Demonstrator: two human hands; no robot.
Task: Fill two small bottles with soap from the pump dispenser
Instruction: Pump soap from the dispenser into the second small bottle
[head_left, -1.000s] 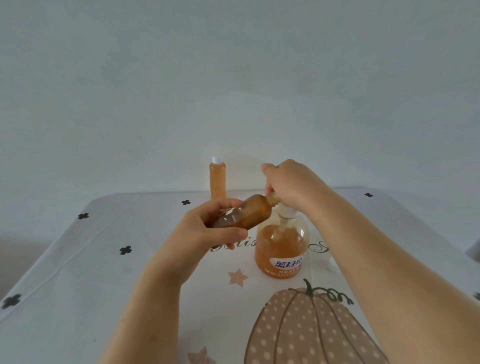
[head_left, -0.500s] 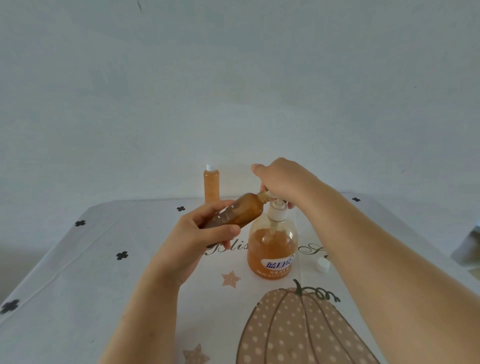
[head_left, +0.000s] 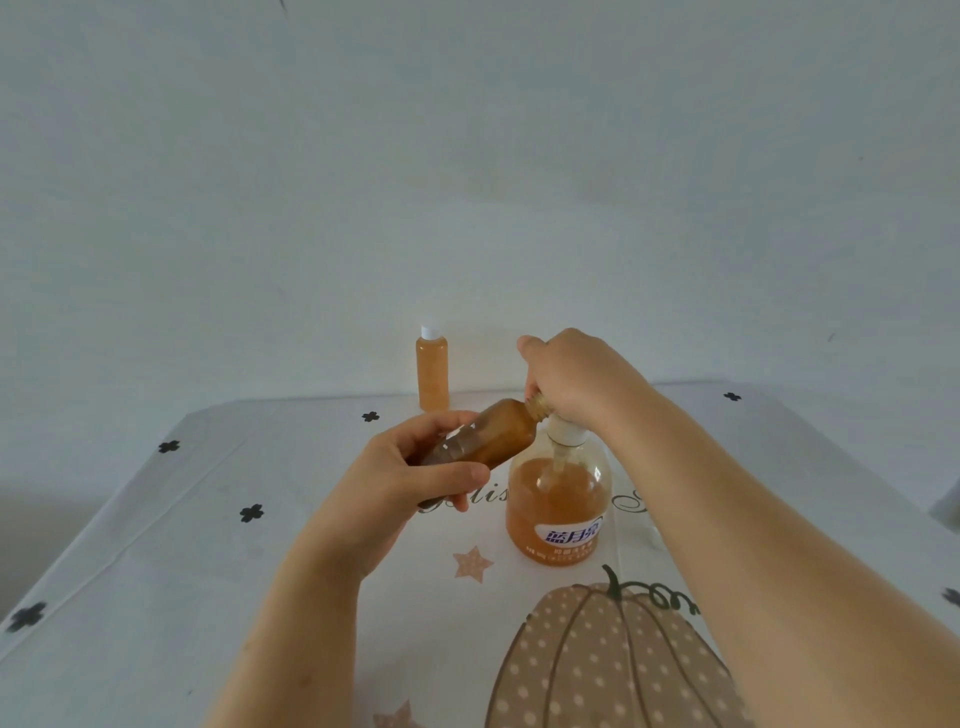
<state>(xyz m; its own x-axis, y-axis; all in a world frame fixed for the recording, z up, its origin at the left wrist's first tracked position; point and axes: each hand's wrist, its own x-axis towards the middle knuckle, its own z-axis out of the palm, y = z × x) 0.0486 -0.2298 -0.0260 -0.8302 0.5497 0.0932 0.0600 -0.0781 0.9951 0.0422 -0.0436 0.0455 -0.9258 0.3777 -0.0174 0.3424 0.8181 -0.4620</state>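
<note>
Pump dispenser (head_left: 558, 499) stands on the bench (head_left: 130, 597) just right of the frame's centre. It sits on a white cloth (head_left: 218, 519) printed with black clovers, a tan star (head_left: 471, 564) and a dotted pumpkin (head_left: 597, 665). A plain pale wall (head_left: 467, 156) fills the upper half of the frame.

The left hand (head_left: 400, 478) grips the small bottle (head_left: 493, 434) around its lower body. It holds the bottle off the bench and tilted, neck up and to the right, with the mouth at the pump's spout. The right hand (head_left: 571, 379) is curled over the pump head and hides it. A second small bottle (head_left: 432, 374) stands upright at the far edge, up and left of the dispenser and apart from it.

Compared with half a second ago, both grips and the bottle's tilt are the same. The whole scene sits slightly lower and further right in the frame.

The dispenser is a rounded clear plastic bottle with a white collar and a blue-and-white label, a little over half full of orange soap. The held bottle is a slim clear cylinder with a threaded open neck, amber with soap towards the neck. The far bottle has the same shape, is filled with orange soap and carries a white cap (head_left: 429, 331).
</note>
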